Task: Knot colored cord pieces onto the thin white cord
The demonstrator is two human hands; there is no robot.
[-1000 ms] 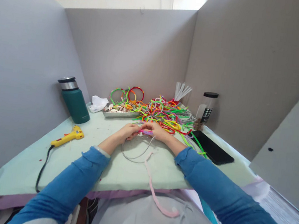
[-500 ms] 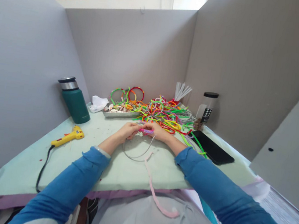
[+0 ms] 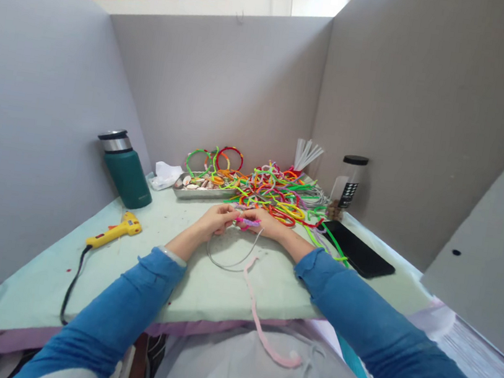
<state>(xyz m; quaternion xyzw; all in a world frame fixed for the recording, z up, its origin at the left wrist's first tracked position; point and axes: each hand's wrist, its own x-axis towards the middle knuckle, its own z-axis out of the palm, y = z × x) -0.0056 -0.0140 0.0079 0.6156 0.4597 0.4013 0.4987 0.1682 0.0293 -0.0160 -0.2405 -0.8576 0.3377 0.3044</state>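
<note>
Over the middle of the table my two hands meet at a thin grey wire hoop [image 3: 225,268] partly wrapped in pink and purple fuzzy pipe cleaner [image 3: 251,222]. My left hand [image 3: 218,220] pinches the pink end of the wrapping. Closed round the purple part is my right hand [image 3: 262,220], its fingertips partly hidden. The bare lower loop of the hoop hangs below both hands, close to the tabletop. A loose pale pink pipe cleaner [image 3: 257,318] lies from the table over its front edge onto my lap.
A yellow hot glue gun [image 3: 115,231] and a green bottle [image 3: 127,174] are at the left. Behind my hands, a metal tray [image 3: 207,195] of shells adjoins a heap of coloured pipe cleaners [image 3: 275,186]. A black phone [image 3: 358,249] and a clear jar [image 3: 347,187] stand right.
More pink shows between my hands, hanging slightly below the purple part. My fingers have shifted slightly; both arms stay in place.
</note>
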